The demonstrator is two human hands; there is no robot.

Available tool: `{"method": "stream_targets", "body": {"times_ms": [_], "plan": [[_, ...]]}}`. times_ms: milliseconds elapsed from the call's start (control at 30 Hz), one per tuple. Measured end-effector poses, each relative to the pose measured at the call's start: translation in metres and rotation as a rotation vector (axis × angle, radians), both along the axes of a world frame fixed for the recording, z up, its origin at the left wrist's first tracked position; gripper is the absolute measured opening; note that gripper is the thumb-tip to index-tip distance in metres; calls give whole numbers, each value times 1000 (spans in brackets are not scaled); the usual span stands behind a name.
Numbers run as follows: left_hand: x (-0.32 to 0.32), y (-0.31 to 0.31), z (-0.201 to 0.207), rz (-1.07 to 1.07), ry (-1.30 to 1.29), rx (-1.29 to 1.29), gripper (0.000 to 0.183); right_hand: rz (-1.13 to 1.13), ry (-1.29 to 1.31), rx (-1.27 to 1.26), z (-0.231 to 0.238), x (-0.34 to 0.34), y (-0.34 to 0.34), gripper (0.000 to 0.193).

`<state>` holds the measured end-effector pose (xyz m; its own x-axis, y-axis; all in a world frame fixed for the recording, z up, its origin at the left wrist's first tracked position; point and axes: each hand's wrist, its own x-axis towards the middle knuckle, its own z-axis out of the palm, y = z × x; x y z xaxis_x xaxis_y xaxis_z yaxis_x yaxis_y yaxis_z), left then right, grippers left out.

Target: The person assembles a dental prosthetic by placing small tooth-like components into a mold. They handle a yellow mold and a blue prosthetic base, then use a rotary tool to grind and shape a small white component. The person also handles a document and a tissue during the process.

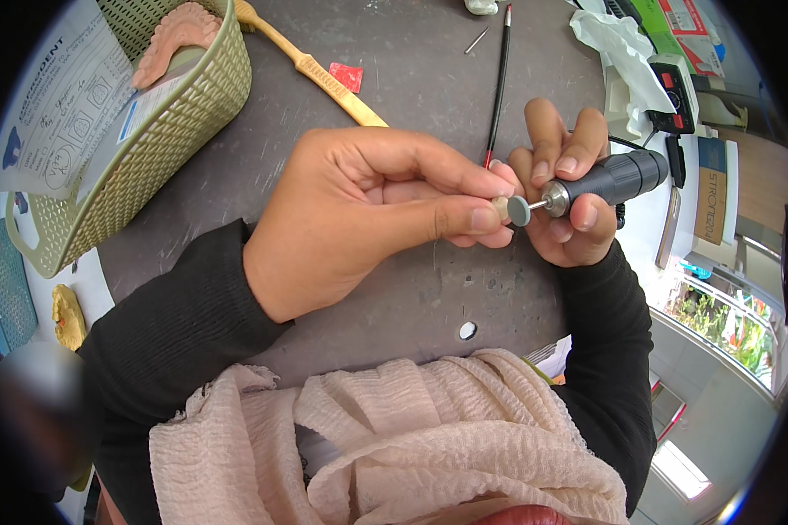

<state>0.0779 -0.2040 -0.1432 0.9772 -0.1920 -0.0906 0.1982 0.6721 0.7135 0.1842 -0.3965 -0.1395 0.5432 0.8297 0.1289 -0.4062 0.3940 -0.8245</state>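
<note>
My left hand (341,206) pinches a small cream-coloured dental crown (501,206) between thumb and fingertips. My right hand (545,157) is wrapped round a dark rotary handpiece (617,179), which lies nearly level and points left. At its tip a metal shank carries a round grey grinding disc (518,211). The disc's edge is right beside the crown; whether they touch I cannot tell. Both hands are close together above the dark table (385,306), and the fingers partly hide the crown.
On the left stands a green woven basket (197,114) with a pink dental cast (179,39) and a paper form (70,114). A wooden-handled brush (302,66), red square (347,77), thin black brush (500,87) and small metal pin (475,40) lie beyond my hands. A control box (674,96) stands at right.
</note>
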Motion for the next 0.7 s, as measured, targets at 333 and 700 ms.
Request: {"method": "stream_targets", "body": {"times_ms": [333, 700], "plan": [[0, 0, -2, 2, -18, -9, 16, -4, 35, -22, 5, 0, 2, 23], [-1, 1, 0, 12, -18, -9, 19, -44, 35, -63, 5, 3, -1, 21]]}}
